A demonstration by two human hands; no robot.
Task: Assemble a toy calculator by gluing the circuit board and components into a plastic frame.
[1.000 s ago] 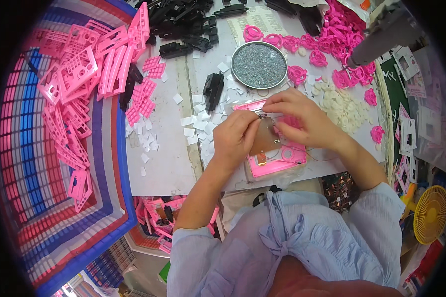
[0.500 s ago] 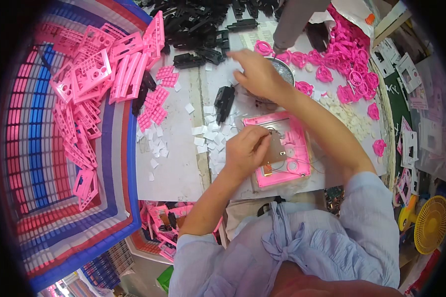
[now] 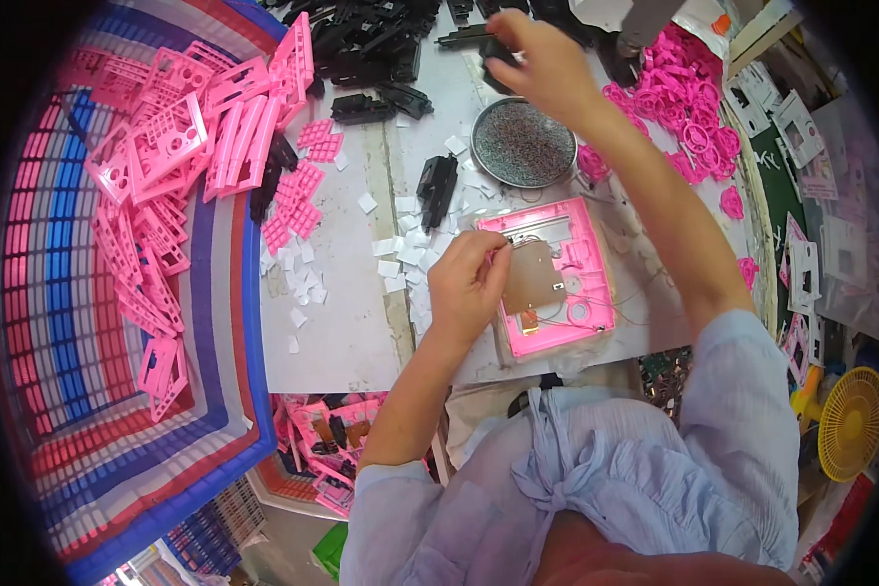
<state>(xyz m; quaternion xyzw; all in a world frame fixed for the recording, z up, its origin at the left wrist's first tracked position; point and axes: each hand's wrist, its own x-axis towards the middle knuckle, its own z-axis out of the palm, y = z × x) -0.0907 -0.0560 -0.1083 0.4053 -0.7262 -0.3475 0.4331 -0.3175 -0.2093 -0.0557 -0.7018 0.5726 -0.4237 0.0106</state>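
A pink plastic casing [image 3: 607, 278] lies on the table in front of me, with a brown circuit board [image 3: 532, 278] and thin wires inside. At the casing's upper left corner, my left hand [image 3: 467, 281] is closed in a pinch; a tiny dark bit shows at its fingertips, too small to name. My right hand [image 3: 547, 68] is stretched out past a round metal dish [image 3: 523, 144] full of tiny screw-like pieces. Between its thumb and fingers is a black plastic part [image 3: 498, 66], partly hidden and blurred. Another black plastic part [image 3: 437, 190] lies left of the dish.
Black parts [image 3: 371, 44] are heaped at the back, pink ring-shaped parts [image 3: 689, 122] at the back right. White square pads [image 3: 410, 256] and pink button sheets [image 3: 293, 210] lie leftward. A striped bag [image 3: 234, 391] holds pink panels [image 3: 166, 146]. A yellow fan [image 3: 852, 424] stands right.
My right hand has picked up a black part and moved right with it, uncovering the dish. My left hand has shifted left and up to the casing's corner. The view has shifted slightly.
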